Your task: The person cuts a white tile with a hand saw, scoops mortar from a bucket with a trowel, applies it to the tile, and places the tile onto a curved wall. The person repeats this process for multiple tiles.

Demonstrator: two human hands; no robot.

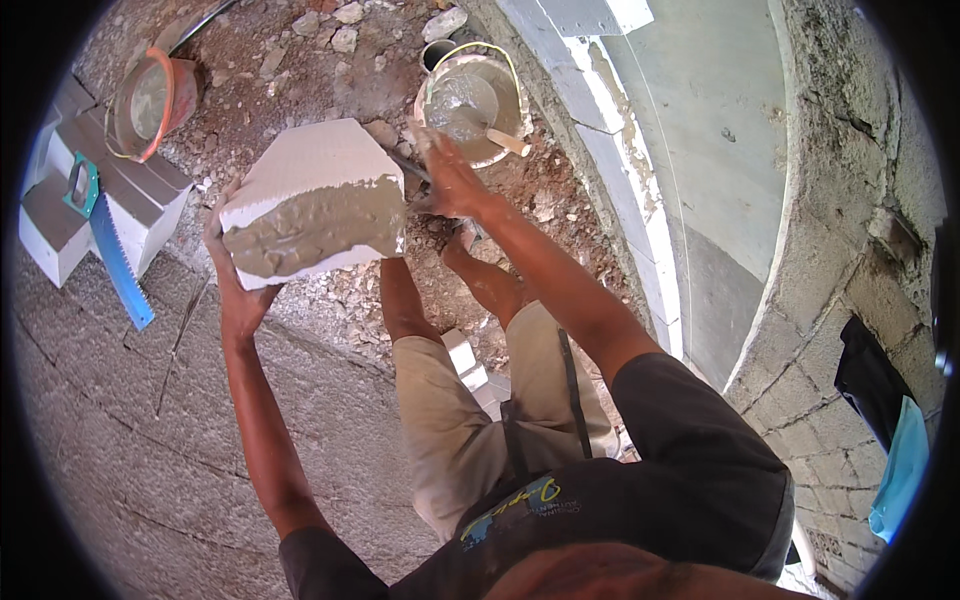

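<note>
A white lightweight building block [320, 155] is held up in front of me, with grey wet mortar [315, 230] spread over its near face. My left hand [232, 265] grips the block by its left edge, the fingers partly hidden behind it. My right hand [450, 178] is just right of the block, fingers stretched out and apart. A thin dark bar-like piece shows between that hand and the block; I cannot tell whether the hand touches it. Beyond the right hand stands a bucket of wet mortar [478, 100] with a wooden handle [508, 142] sticking out.
At the left, a blue handsaw with a green handle [108, 235] leans on stacked blocks [150, 200]. An orange bucket [178, 95] stands behind them. Rubble [345, 40] covers the ground. A block wall [640, 170] runs along the right; a rough wall [220, 430] is at lower left.
</note>
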